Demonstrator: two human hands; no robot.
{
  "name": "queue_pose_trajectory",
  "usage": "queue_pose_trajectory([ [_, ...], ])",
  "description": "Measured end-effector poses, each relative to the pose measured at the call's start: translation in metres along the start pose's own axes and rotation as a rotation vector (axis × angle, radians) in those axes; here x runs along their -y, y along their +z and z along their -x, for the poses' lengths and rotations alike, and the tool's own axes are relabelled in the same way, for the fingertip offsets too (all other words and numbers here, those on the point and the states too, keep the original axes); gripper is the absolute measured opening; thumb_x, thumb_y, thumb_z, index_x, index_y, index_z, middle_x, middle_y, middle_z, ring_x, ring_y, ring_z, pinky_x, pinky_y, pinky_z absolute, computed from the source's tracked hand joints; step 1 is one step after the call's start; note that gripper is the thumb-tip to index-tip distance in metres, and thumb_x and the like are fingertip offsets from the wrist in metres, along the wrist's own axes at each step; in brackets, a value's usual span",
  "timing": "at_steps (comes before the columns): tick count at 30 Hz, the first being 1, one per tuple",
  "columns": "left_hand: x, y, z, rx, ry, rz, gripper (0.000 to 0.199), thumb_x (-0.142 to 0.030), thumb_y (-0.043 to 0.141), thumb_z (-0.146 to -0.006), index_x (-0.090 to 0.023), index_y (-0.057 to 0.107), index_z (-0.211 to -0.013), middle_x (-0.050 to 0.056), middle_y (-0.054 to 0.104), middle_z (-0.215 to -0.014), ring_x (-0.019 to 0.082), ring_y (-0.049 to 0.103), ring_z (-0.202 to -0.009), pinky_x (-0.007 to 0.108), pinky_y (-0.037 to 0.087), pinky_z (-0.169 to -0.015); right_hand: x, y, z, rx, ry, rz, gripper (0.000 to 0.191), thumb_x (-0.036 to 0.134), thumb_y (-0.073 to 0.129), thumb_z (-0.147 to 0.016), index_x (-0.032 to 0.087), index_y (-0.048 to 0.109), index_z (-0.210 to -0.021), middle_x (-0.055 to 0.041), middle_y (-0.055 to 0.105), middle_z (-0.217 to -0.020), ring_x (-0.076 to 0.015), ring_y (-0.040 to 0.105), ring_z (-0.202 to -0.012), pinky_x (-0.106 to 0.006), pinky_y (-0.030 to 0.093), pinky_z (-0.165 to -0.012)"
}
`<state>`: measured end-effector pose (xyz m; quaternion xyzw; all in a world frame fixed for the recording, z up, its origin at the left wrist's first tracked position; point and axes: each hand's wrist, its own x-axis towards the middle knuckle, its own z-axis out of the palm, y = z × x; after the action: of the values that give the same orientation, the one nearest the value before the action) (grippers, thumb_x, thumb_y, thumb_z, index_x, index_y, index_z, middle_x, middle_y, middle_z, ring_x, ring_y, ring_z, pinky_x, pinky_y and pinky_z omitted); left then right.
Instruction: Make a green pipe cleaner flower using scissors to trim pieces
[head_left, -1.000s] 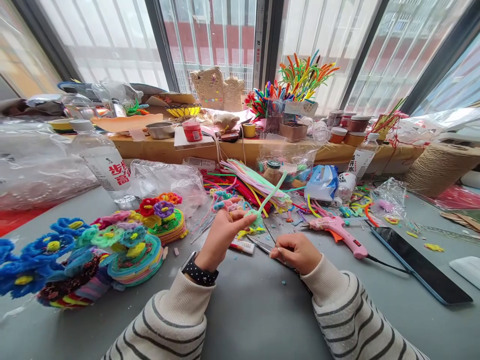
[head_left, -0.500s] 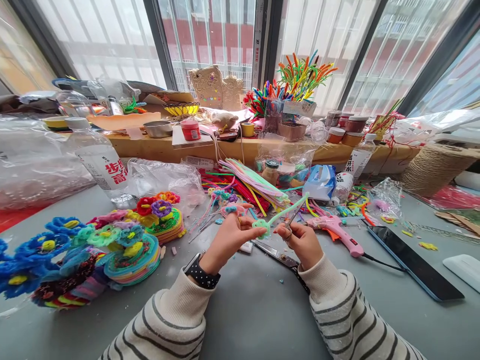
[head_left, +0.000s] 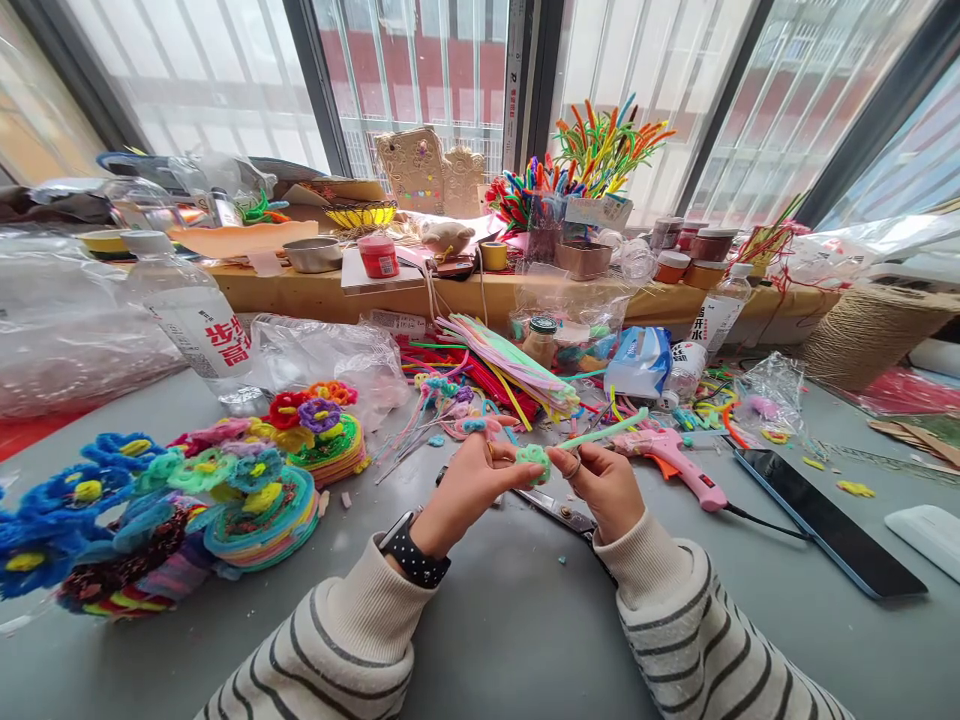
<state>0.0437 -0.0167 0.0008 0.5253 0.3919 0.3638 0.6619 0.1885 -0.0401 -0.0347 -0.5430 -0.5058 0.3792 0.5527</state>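
Note:
A small curled piece of mint-green pipe cleaner [head_left: 534, 462] is pinched between the thumb and fingers of my left hand [head_left: 480, 480], which has a dotted watch strap at the wrist. From the curl a straight green stem [head_left: 611, 428] runs to the right. My right hand [head_left: 598, 484], with a ring on one finger, pinches that stem close to the curl. Both hands are nearly touching above the table. Large metal scissors [head_left: 559, 512] lie beneath them, partly hidden by my hands.
Fuzzy flower pieces [head_left: 262, 490] stand at the left. A pink glue gun [head_left: 679, 465] and a phone [head_left: 825, 520] lie at the right. Behind my hands is a bundle of pastel pipe cleaners [head_left: 510, 365], near a water bottle [head_left: 199, 325] and a blue-white packet [head_left: 637, 362].
The green stem has swung lower to the right. The thin metal tool tip seen at my right fingers no longer shows there. My right fingers have moved closer to the curl.

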Motion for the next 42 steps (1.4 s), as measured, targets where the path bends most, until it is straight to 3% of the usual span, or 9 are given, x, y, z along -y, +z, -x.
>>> queue_pose_trajectory([
  [5,0.001,-0.001,-0.001,0.002,-0.004,-0.033,0.058,-0.02,0.068,-0.053,-0.016,0.035,-0.101,-0.008,0.05,-0.051,0.011,0.056,-0.053,0.023,0.044,-0.053,0.003,0.0,0.0,0.047,0.048,-0.019,0.028,0.041,0.063,-0.056,0.014,0.055,-0.058,0.0043,0.04,-0.047,-0.0063,0.031,-0.044,-0.02,0.025,-0.04],
  [16,-0.002,-0.005,0.003,0.126,0.007,-0.057,0.053,-0.025,0.067,-0.055,-0.017,0.038,-0.097,-0.005,0.054,-0.059,0.012,0.056,-0.058,0.022,0.04,-0.053,0.0,0.002,0.0,0.189,0.193,-0.271,0.034,0.045,0.062,-0.057,0.014,0.049,-0.058,0.0081,0.031,-0.041,-0.0032,0.021,-0.037,-0.02,0.015,-0.037],
  [23,-0.003,-0.01,-0.001,-0.067,0.03,0.045,0.055,-0.024,0.068,-0.056,-0.015,0.036,-0.1,-0.008,0.047,-0.053,0.011,0.054,-0.055,0.024,0.043,-0.057,-0.001,-0.004,-0.003,0.063,0.084,-0.218,0.042,0.054,0.053,-0.062,0.012,0.058,-0.066,0.0072,0.029,-0.042,-0.0045,0.023,-0.037,-0.021,0.016,-0.036],
  [26,-0.002,-0.012,-0.003,-0.129,0.041,0.07,0.054,-0.024,0.067,-0.056,-0.015,0.036,-0.099,-0.005,0.051,-0.058,0.012,0.057,-0.061,0.026,0.044,-0.062,0.001,-0.006,-0.003,-0.046,0.026,-0.137,0.039,0.052,0.055,-0.062,0.013,0.059,-0.061,0.0058,0.032,-0.042,-0.0055,0.026,-0.039,-0.021,0.021,-0.037],
  [28,0.0,-0.012,-0.004,-0.121,0.035,0.066,0.055,-0.024,0.068,-0.056,-0.015,0.035,-0.099,-0.003,0.054,-0.061,0.013,0.057,-0.063,0.026,0.043,-0.063,0.002,-0.005,-0.002,-0.077,-0.02,-0.087,0.034,0.048,0.058,-0.061,0.014,0.059,-0.06,0.0044,0.037,-0.044,-0.0063,0.03,-0.041,-0.021,0.025,-0.039],
  [33,0.003,-0.007,-0.004,-0.036,-0.004,0.003,0.056,-0.02,0.068,-0.054,-0.015,0.036,-0.099,-0.005,0.054,-0.059,0.011,0.055,-0.057,0.024,0.042,-0.058,0.001,-0.002,0.0,0.007,-0.146,0.053,0.024,0.039,0.058,-0.064,0.016,0.061,-0.068,-0.0018,0.053,-0.058,-0.0112,0.044,-0.052,-0.023,0.035,-0.047],
  [42,0.003,-0.004,-0.003,-0.037,-0.024,-0.066,0.053,-0.021,0.071,-0.049,-0.016,0.04,-0.092,-0.009,0.049,-0.049,0.011,0.052,-0.049,0.023,0.039,-0.051,0.001,0.001,0.002,0.007,-0.095,0.155,0.025,0.039,0.058,-0.064,0.014,0.058,-0.064,0.0009,0.047,-0.051,-0.0083,0.036,-0.046,-0.022,0.031,-0.043],
])
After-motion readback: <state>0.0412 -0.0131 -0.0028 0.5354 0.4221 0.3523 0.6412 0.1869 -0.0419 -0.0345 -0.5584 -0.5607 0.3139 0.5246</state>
